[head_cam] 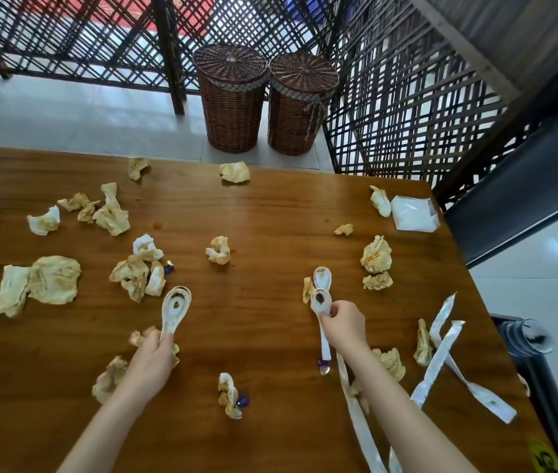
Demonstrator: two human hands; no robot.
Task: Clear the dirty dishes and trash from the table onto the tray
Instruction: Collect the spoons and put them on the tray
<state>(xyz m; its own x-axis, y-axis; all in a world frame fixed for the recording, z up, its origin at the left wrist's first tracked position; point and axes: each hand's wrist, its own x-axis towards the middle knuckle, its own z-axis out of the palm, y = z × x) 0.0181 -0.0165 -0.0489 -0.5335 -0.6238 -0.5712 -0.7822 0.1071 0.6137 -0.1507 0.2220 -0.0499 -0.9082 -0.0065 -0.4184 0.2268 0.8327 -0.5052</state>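
1. Left hand (152, 361) was curled around the handle of a white soup spoon (174, 308), bowl pointing away and up, brown residue in the bowl. There may have been a second spoon stacked under it; couldn't tell.
2. Right hand (345, 324) pinched a second dirty spoon (321, 302) at the neck, fingers curled round it, stain in the bowl.
3. A third spoon (322, 276) showed just beyond the right hand's spoon, the two overlapping; couldn't tell whether it was held too or lying on the table. A white handle (325, 346) ran down below the right hand toward the wrist; which spoon it belonged to was unclear.
4. Both hands were over the near-middle of the wooden table (264, 213), well apart from each other.
5. Crumpled, stained napkins (54, 279) were scattered all over the tabletop, densest on the left.
6. Long white paper wrappers (441, 356) lay crossed at the near right edge, beside the right forearm.
7. A clear pack of white tissues (414, 213) sat at the far right corner.
8. Two lidded wicker baskets (233, 97) stood on the floor beyond the table, touching, in front of a dark lattice screen (407, 107).
9. Tray wasn't visible in this view.
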